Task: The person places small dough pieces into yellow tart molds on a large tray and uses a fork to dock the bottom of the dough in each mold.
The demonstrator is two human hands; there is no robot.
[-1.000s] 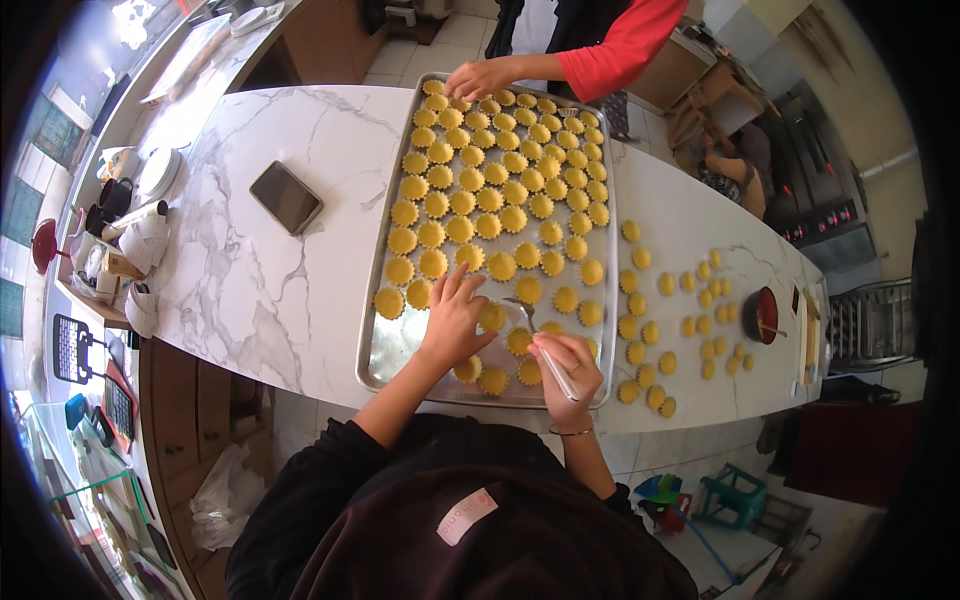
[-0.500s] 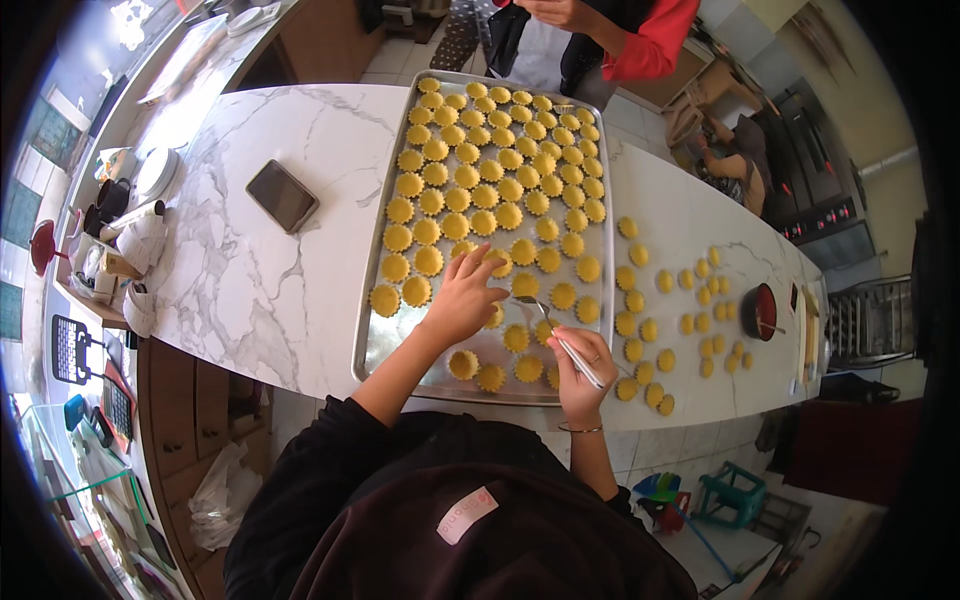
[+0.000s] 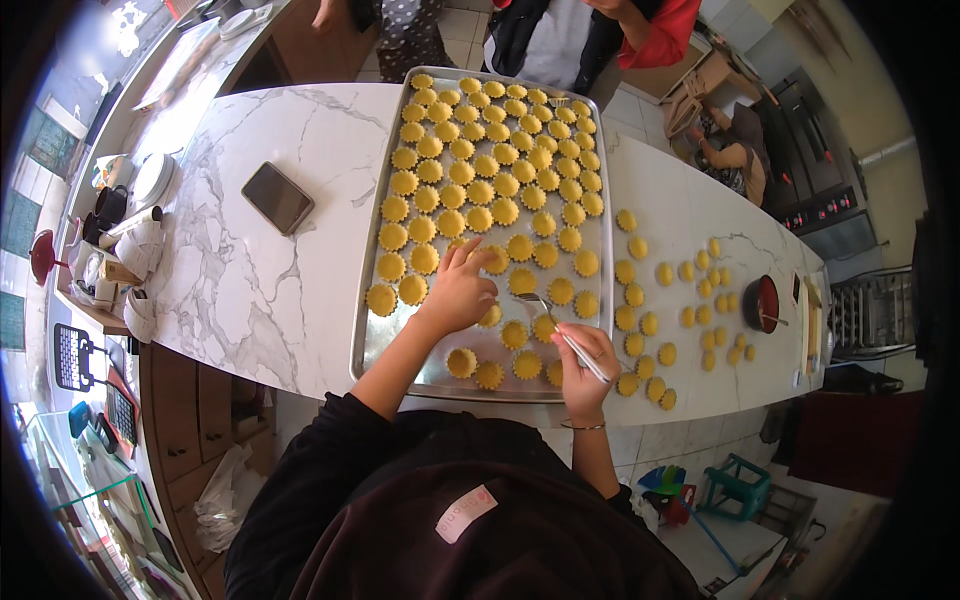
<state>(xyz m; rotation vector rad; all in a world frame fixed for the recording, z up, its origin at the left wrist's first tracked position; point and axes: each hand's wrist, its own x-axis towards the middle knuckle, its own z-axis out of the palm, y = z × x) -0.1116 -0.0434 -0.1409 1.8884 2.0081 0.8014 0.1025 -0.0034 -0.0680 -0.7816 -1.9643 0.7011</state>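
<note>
A large metal baking tray (image 3: 372,345) lies on the counter in front of me, holding many yellow fluted tart shells (image 3: 452,222). Over its lower middle, my left hand (image 3: 460,293) reaches among the shells with its fingers apart. The fingertips are at or just above a few shells; whether they touch one I cannot tell. My right hand (image 3: 586,375), near the tray's lower right, is closed around the pale handle of a fork (image 3: 555,328). The fork's tines point up and left, close to a shell (image 3: 522,280); contact is unclear.
Loose yellow dough pieces (image 3: 634,295) lie right of the tray, near a dark red bowl (image 3: 766,305) with a utensil in it. A phone (image 3: 277,197) rests on the marbled counter (image 3: 270,320) at left. Other people (image 3: 560,45) stand beyond the counter.
My left hand's fingers have drawn in somewhat. The fork stays in my right hand, nearly in the same place. Across the counter, a person's hand has come into view at upper left.
</note>
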